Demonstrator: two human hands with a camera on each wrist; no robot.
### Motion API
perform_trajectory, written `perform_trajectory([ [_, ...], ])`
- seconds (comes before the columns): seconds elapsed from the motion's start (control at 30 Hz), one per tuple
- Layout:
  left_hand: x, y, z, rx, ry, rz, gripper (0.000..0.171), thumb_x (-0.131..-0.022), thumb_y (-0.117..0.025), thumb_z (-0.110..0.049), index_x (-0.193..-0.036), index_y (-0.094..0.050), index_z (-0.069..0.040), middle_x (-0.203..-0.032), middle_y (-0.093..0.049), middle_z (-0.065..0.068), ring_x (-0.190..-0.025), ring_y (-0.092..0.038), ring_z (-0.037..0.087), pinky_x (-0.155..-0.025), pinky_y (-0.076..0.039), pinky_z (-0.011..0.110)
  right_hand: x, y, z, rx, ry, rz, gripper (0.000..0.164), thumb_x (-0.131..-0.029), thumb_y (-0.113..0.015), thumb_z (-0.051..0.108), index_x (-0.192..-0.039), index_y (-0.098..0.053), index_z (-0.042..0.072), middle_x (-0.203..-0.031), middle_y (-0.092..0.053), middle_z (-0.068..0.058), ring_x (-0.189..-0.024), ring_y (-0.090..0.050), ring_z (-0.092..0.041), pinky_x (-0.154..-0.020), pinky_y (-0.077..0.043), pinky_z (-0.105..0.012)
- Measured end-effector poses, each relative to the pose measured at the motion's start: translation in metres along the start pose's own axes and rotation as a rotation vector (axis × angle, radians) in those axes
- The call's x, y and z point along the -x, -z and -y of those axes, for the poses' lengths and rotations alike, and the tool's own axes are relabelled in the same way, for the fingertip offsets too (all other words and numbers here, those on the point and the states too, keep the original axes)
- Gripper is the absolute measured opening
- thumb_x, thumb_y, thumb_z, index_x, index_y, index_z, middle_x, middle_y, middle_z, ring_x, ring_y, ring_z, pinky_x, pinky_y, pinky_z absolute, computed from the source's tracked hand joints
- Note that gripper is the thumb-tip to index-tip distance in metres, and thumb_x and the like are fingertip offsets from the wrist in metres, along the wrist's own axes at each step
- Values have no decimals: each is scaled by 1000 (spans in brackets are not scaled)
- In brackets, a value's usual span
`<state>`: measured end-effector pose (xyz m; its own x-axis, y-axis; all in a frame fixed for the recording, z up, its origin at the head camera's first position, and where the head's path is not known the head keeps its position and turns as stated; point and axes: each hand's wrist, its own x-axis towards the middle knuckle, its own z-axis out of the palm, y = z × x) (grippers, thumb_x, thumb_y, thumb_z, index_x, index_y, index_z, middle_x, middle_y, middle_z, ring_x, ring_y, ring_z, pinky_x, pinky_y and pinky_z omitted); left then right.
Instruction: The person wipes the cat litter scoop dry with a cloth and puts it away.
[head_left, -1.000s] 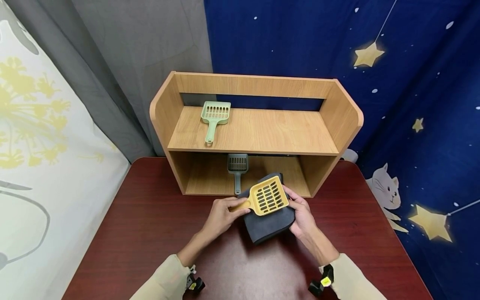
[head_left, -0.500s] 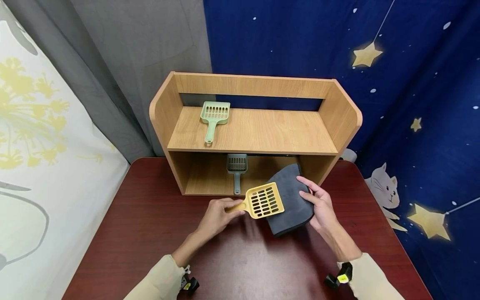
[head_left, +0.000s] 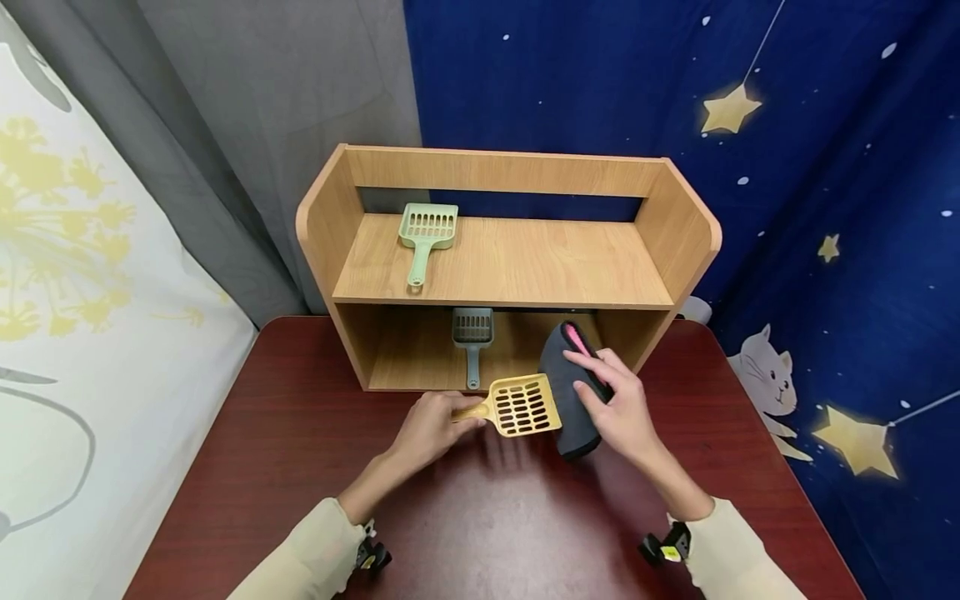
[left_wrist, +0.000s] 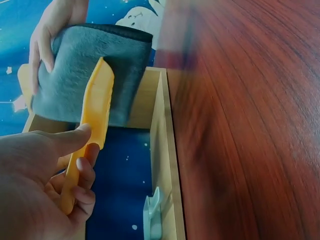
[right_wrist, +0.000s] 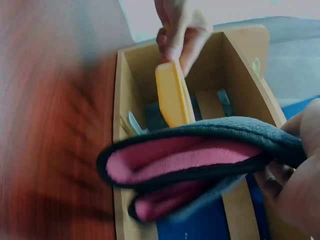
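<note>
My left hand (head_left: 429, 432) pinches the handle of a yellow slotted litter scoop (head_left: 523, 407) above the table. Its slotted head points right, toward my right hand (head_left: 621, 408), which grips a folded dark grey cloth (head_left: 564, 392) with black edging. A strip of pink lining shows at the cloth's fold; in the right wrist view the pink inner side (right_wrist: 195, 159) opens in layers toward the camera. Scoop head and cloth are very close; whether they touch I cannot tell. The left wrist view has the scoop (left_wrist: 97, 107) edge-on before the cloth (left_wrist: 75, 75).
A two-tier wooden shelf (head_left: 525, 302) stands at the back of the dark red table (head_left: 300, 467). On its upper tier lies a green litter scoop (head_left: 426, 242). A grey-blue scoop (head_left: 472, 342) rests on the lower tier. Curtains (head_left: 615, 75) hang behind.
The cloth has moved right from beneath the scoop, then turned so its folded edge and pink lining show. My left hand and the scoop have shifted slightly left.
</note>
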<state>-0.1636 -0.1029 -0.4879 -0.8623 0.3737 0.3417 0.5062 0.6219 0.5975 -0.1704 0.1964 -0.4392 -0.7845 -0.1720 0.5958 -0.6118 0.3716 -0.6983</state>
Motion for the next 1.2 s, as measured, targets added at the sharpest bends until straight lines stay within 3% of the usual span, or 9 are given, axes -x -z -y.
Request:
perform_trajectory([
  [0.1, -1, -3, -3, -24, -4, -1, 31, -88, -86, -17, -116, -82, -6, -105, -81, 7, -94, -77, 22, -77, -60, 41, 2, -14, -3, 36, 5, 43, 51, -83, -75, -18, -128, -76, 5, -106, -68, -10, -91, -61, -20, -78, -47, -19],
  [0.2, -3, -6, -6, -48, 5, -4, 30, -88, -86, -19, -115, -83, -8, -106, -81, 5, -96, -77, 22, -79, -60, 43, 3, -27, 0, 106, -17, 94, 49, -83, -77, -13, -128, -77, 7, -103, -68, -7, -86, -60, -18, -74, -48, -22],
  [0.37, -7, -12, -13, -93, -1, -16, 27, -88, -87, -20, -113, -83, -10, -103, -81, 3, -90, -76, 21, -73, -59, 43, 5, -51, 2, 233, -59, 176, 45, -83, -80, -6, -125, -78, 9, -93, -65, -1, -67, -44, -9, -61, -37, -26],
  [0.6, -9, -20, -18, -114, 2, 2, 25, -88, -87, -21, -110, -84, -10, -94, -79, 1, -80, -73, 20, -67, -57, 39, 6, -70, 3, 218, -89, 181, 42, -83, -82, -4, -123, -80, 11, -86, -58, 1, -64, -35, -7, -58, -31, -26],
  [0.77, -9, -21, -18, -117, 10, 0, 25, -89, -86, -22, -111, -83, -11, -96, -79, 0, -83, -74, 20, -67, -57, 40, 8, -66, 0, 208, -81, 200, 42, -83, -81, -6, -123, -79, 9, -90, -63, 0, -67, -39, -9, -59, -34, -25],
  [0.93, -8, -21, -15, -118, -7, 8, 25, -90, -85, -22, -112, -83, -11, -100, -79, 1, -85, -75, 21, -67, -57, 41, 9, -52, -9, 278, -51, 228, 43, -82, -80, -8, -122, -78, 6, -90, -65, -2, -67, -40, -10, -59, -34, -25],
  [1.2, -9, -19, -11, -87, 5, -17, 24, -87, -87, -21, -110, -84, -14, -103, -81, 0, -89, -76, 20, -70, -58, 43, 6, -31, -16, 326, -67, 150, 46, -78, -79, -11, -120, -79, 6, -88, -64, -3, -67, -39, -11, -60, -32, -27],
])
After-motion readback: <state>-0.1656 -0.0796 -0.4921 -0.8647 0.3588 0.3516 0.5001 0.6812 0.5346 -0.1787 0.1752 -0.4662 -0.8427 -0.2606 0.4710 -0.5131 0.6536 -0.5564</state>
